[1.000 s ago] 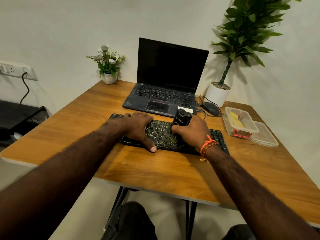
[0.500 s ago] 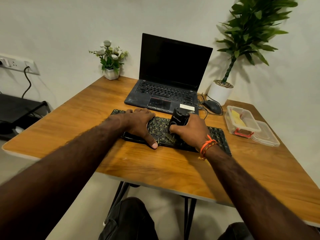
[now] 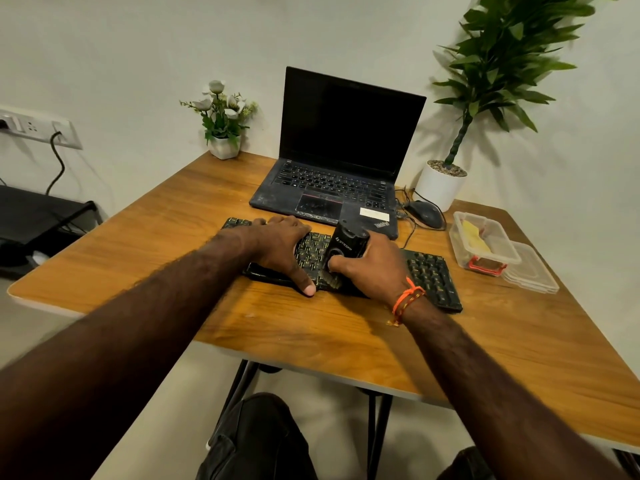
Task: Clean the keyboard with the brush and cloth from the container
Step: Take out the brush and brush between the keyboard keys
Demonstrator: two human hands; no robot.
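A black keyboard (image 3: pixel 429 275) lies across the middle of the wooden table (image 3: pixel 311 337). My left hand (image 3: pixel 277 247) presses flat on the keyboard's left half, thumb at its front edge, fingers spread. My right hand (image 3: pixel 374 268) grips a black brush (image 3: pixel 346 245) with a chunky handle; its bristles touch the keys at the keyboard's centre. At the right stands a clear plastic container (image 3: pixel 485 240) with a yellow cloth (image 3: pixel 476 233) inside.
The container's clear lid (image 3: pixel 530 268) lies beside it. An open black laptop (image 3: pixel 339 161) sits behind the keyboard, with a mouse (image 3: pixel 426 213) and cable to its right. A white potted plant (image 3: pixel 440 185) and a small flower pot (image 3: pixel 225 133) stand at the back.
The view has shifted slightly. Both hands keep their hold; the brush stays on the central keys with only small movement.
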